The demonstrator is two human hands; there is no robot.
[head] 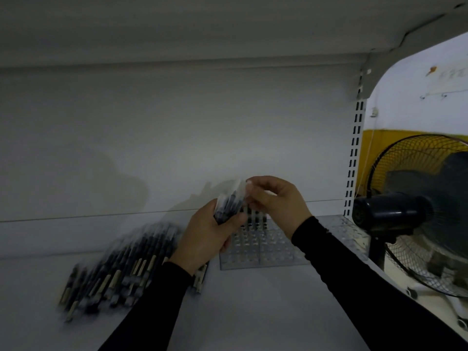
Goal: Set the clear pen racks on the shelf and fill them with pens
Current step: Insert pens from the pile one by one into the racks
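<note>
Clear plastic rack, matt shelf

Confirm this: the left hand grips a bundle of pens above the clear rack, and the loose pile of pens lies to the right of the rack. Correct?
Not quite. In the head view the pile of pens lies left of the clear rack, not right. The left hand does grip the bundle of pens above it.

Bare white shelf lies open below and in front of both hands, between a sprawl of loose pens to the left of the left hand and the clear pen rack directly under the right hand. Behind the hands the back panel closes off; overhead, the upper shelf. Right of the right hand, a slotted upright and a fan beyond the edge.
</note>
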